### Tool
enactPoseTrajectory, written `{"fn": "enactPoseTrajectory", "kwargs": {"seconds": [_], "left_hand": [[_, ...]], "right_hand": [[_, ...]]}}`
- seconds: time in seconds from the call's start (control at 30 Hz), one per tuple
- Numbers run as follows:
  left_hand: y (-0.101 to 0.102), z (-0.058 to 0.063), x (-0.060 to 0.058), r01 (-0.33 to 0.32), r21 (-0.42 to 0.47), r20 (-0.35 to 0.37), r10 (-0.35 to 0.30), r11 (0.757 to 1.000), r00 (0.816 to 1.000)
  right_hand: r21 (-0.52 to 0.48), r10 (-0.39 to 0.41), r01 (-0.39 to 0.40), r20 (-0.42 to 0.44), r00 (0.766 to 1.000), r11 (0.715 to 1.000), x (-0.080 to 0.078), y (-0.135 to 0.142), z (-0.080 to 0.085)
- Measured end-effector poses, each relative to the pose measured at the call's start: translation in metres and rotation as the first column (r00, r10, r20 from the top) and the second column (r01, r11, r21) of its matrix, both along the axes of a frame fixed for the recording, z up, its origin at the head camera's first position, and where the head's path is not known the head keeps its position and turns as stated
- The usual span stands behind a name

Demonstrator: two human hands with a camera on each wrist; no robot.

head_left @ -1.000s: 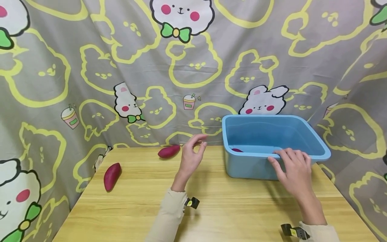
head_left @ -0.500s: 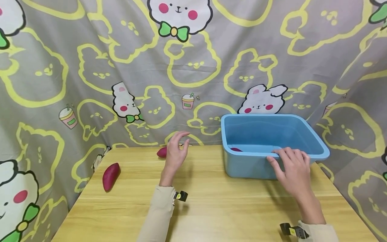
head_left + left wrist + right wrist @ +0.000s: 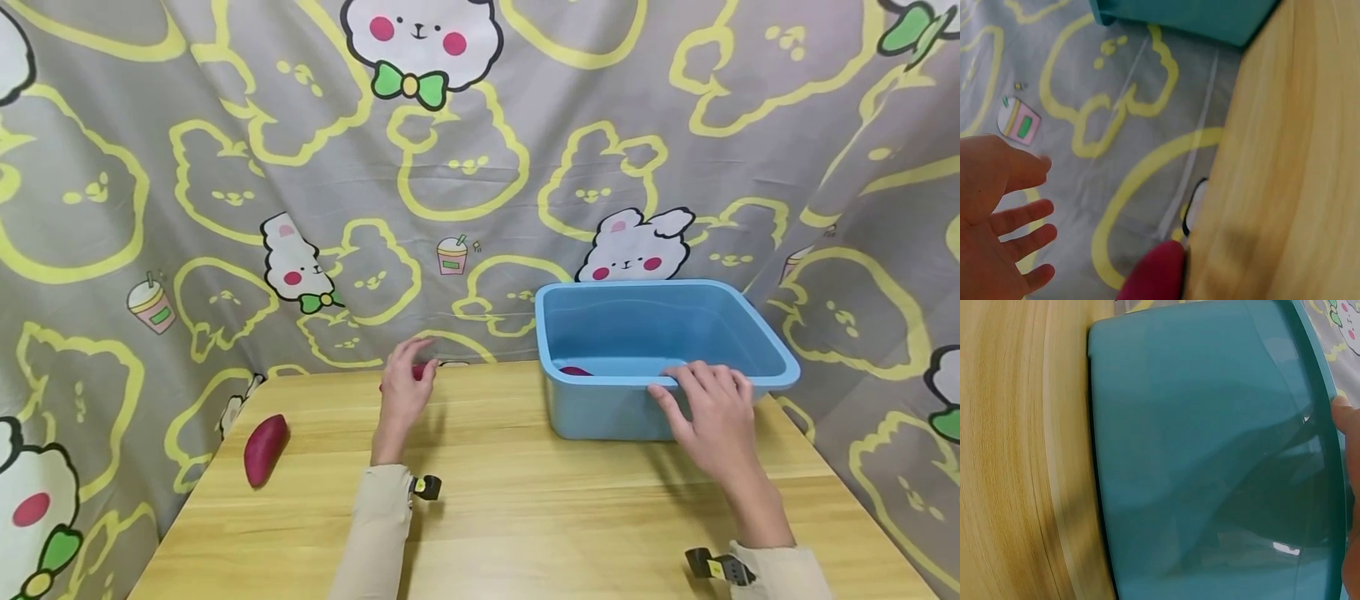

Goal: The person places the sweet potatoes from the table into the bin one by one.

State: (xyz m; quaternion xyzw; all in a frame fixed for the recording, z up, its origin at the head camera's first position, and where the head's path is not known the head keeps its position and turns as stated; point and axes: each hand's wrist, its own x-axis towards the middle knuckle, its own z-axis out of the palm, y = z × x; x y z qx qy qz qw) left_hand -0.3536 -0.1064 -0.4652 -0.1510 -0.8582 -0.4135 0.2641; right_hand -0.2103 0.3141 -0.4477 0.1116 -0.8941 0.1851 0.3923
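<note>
My left hand (image 3: 403, 390) hovers at the back edge of the table, over a purple sweet potato (image 3: 422, 369) that it partly hides. In the left wrist view the fingers are spread and stand apart from the sweet potato (image 3: 1155, 275). A second sweet potato (image 3: 266, 450) lies at the table's left side. My right hand (image 3: 708, 417) grips the near rim of a blue plastic basin (image 3: 600, 417), fingers over the edge and thumb outside. Inside the basin the top of another sweet potato (image 3: 575, 371) shows; the near wall hides the rest.
The wooden table (image 3: 510, 500) bears the basin at its back right. A grey curtain (image 3: 480, 208) with yellow outlines and cartoon animals hangs behind the table and along both sides. Each wrist wears a small black camera (image 3: 427, 487).
My left hand has moved left from between the basin and the back sweet potato to above that sweet potato. The right hand stays on the rim. The head view has shifted slightly.
</note>
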Motion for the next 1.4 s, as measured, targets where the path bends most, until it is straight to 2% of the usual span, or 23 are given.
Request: {"fn": "enactPoseTrajectory", "kwargs": {"seconds": [0.2, 0.43, 0.67, 0.77, 0.87, 1.03, 1.4], "left_hand": [[-0.009, -0.011, -0.003, -0.046, -0.048, 0.038, 0.048, 0.998, 0.998], [-0.011, -0.015, -0.004, -0.047, -0.133, 0.109, 0.061, 0.99, 0.992], [-0.015, -0.023, -0.008, -0.076, -0.281, 0.193, 0.134, 0.957, 0.972], [-0.018, -0.027, -0.01, -0.077, -0.311, 0.236, 0.155, 0.947, 0.959], [-0.022, -0.03, -0.011, -0.059, -0.31, 0.287, 0.152, 0.949, 0.946], [-0.029, -0.036, -0.011, -0.033, -0.292, 0.315, 0.128, 0.956, 0.94], [-0.038, -0.048, -0.01, -0.058, -0.143, 0.344, 0.104, 0.988, 0.933]], "right_hand": [[-0.007, 0.007, -0.007, -0.005, 1.0, 1.0, 0.0, 0.0, -0.001], [-0.015, 0.0, 0.0, -0.01, 1.0, 1.0, 0.002, 0.001, -0.001], [-0.014, 0.004, -0.004, -0.012, 1.0, 1.0, 0.001, 0.0, 0.0], [-0.011, 0.002, -0.002, -0.011, 1.0, 1.0, 0.0, 0.0, 0.0], [-0.009, -0.002, 0.002, -0.011, 1.0, 1.0, 0.0, 0.0, 0.0], [-0.006, -0.004, 0.004, -0.015, 1.0, 1.0, -0.001, 0.002, 0.001], [0.004, 0.001, -0.001, -0.019, 1.0, 1.0, -0.003, 0.003, -0.001]]}}
